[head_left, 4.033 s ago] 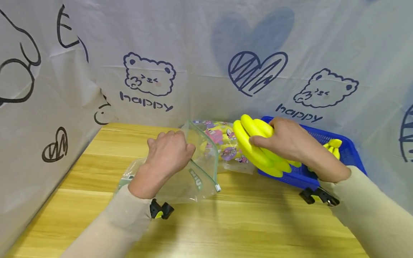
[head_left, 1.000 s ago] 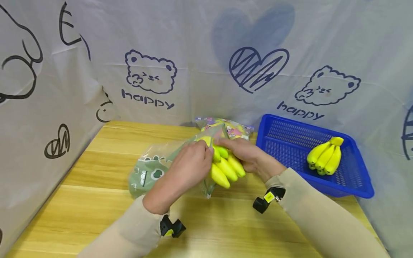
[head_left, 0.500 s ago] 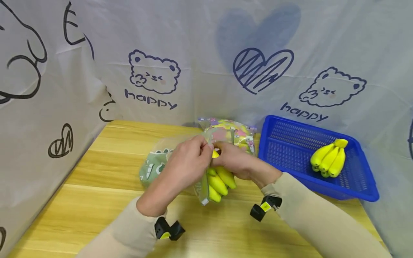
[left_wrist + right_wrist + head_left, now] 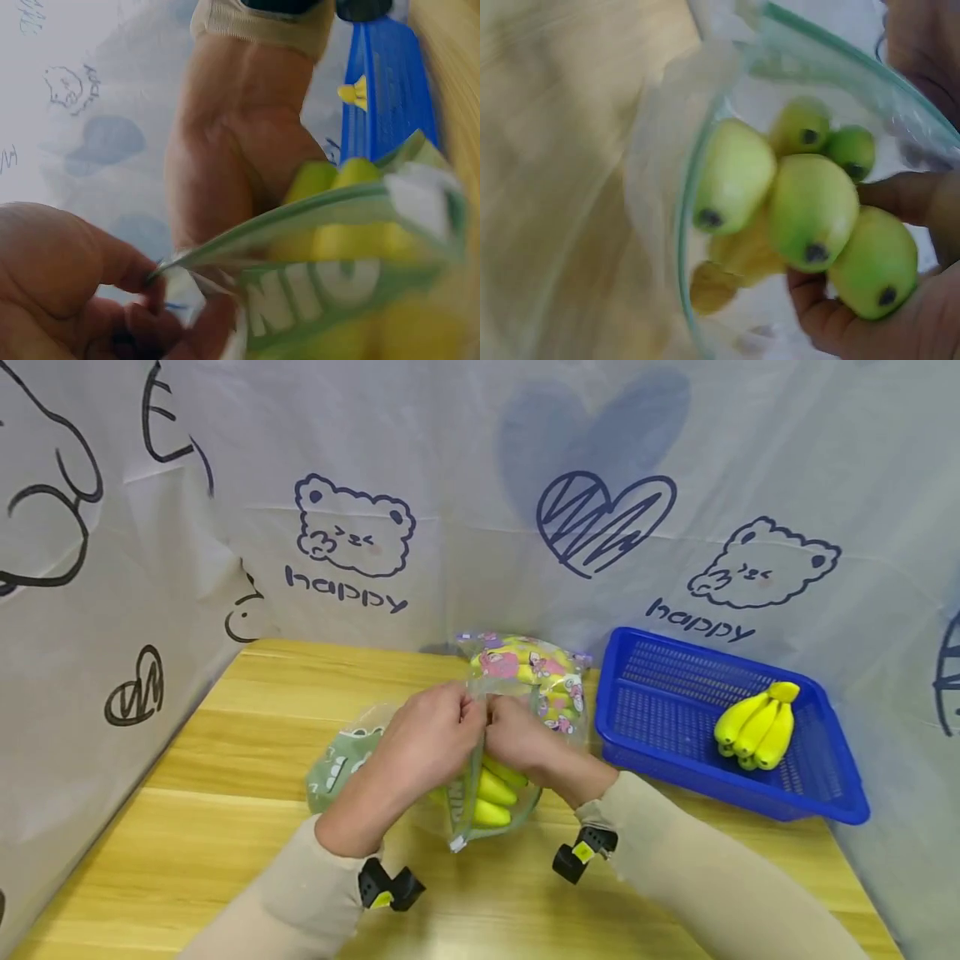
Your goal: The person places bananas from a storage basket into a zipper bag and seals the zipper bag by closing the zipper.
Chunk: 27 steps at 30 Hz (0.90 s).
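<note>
My left hand (image 4: 427,739) pinches the edge of a clear zip bag (image 4: 337,772) with a green print, and the white slider hangs at the near end of its mouth. My right hand (image 4: 521,739) reaches into that mouth, gripping a bunch of yellow toy bananas (image 4: 492,793). In the right wrist view, fingers curl round the bananas (image 4: 814,210), whose dark-tipped ends point toward the camera inside the bag's green rim. The left wrist view has the bag's lettered strip (image 4: 315,292) across the yellow fruit. Part of the bunch is hidden behind the hands.
Behind the hands lies a filled bag (image 4: 562,693) with pink and purple prints, yellow showing through. A blue basket (image 4: 652,760) stands at right, with another banana bunch (image 4: 757,727) in it. The wooden table (image 4: 225,860) meets printed cloth walls at the back and left.
My right hand has brought the banana bunch from over the basket leftward and pushed it into the bag's mouth. The left hand keeps hold of the bag's edge.
</note>
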Available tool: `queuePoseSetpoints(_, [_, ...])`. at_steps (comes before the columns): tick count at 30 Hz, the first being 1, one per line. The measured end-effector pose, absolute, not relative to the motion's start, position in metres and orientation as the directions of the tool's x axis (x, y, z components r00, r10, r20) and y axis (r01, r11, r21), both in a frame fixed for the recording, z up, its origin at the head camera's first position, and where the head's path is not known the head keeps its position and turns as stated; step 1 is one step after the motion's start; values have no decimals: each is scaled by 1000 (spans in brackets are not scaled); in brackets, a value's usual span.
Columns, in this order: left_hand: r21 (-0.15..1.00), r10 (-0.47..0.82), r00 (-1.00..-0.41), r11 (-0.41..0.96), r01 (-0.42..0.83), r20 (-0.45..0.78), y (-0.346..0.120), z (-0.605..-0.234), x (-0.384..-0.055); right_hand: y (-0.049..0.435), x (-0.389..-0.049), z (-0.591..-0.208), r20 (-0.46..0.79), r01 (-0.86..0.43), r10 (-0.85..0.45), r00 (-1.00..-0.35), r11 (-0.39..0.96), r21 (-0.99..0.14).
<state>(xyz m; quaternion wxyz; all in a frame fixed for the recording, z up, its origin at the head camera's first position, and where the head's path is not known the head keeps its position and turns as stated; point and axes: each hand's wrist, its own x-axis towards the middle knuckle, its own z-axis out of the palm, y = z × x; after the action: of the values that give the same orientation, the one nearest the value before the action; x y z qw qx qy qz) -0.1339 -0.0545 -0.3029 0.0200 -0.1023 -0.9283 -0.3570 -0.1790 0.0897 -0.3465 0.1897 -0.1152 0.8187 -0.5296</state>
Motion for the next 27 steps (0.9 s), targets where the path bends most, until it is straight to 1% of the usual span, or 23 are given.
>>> queuePoseSetpoints(2, [647, 192, -978, 736, 198, 81, -56, -309, -135, 89, -180, -354, -212, 83, -322, -923, 371, -925])
queuePoseSetpoints(3, [654, 205, -977, 731, 194, 62, -56, -311, -136, 88, -180, -358, -208, 97, -301, -931, 345, -934])
queuePoseSetpoints(5, [666, 231, -972, 717, 204, 49, -55, -317, -136, 86, -180, -369, -178, 92, -297, -938, 283, -955])
queuePoseSetpoints(7, [690, 230, -972, 696, 197, 46, -53, -321, -137, 84, -180, -378, -133, 50, -308, -942, 262, -964])
queuePoseSetpoints(9, [705, 206, -976, 682, 195, 71, -53, -323, -139, 83, -180, -385, -82, -26, -322, -943, 316, -949])
queuePoseSetpoints(10, [706, 191, -978, 680, 196, 87, -54, -324, -141, 83, -180, -388, -82, -37, -330, -941, 341, -939])
queuePoseSetpoints(13, [718, 145, -983, 673, 179, 110, -58, -325, -146, 86, -180, -391, -103, -78, -362, -926, 451, -889])
queuePoseSetpoints(15, [737, 131, -986, 657, 161, 98, -61, -323, -149, 90, -178, -390, -143, -68, -380, -914, 491, -869])
queuePoseSetpoints(16, [749, 129, -988, 645, 151, 88, -63, -323, -150, 94, -175, -389, -144, -85, -386, -911, 517, -852])
queuePoseSetpoints(19, [776, 110, -992, 619, 121, 67, -66, -320, -153, 106, -166, -386, -59, -188, -375, -925, 585, -789])
queuePoseSetpoints(22, [804, 79, -995, 587, 94, 59, -69, -317, -154, 123, -155, -386, 75, -262, -290, -954, 685, -680])
queuePoseSetpoints(23, [811, 68, -996, 578, 87, 58, -70, -316, -154, 128, -152, -387, 109, -254, -242, -964, 721, -645])
queuePoseSetpoints(25, [826, 54, -997, 558, 79, 58, -71, -314, -154, 139, -147, -390, 105, -186, -154, -983, 783, -594])
queuePoseSetpoints(27, [833, 39, -997, 548, 75, 63, -73, -311, -154, 148, -146, -395, 14, -117, -138, -990, 781, -614])
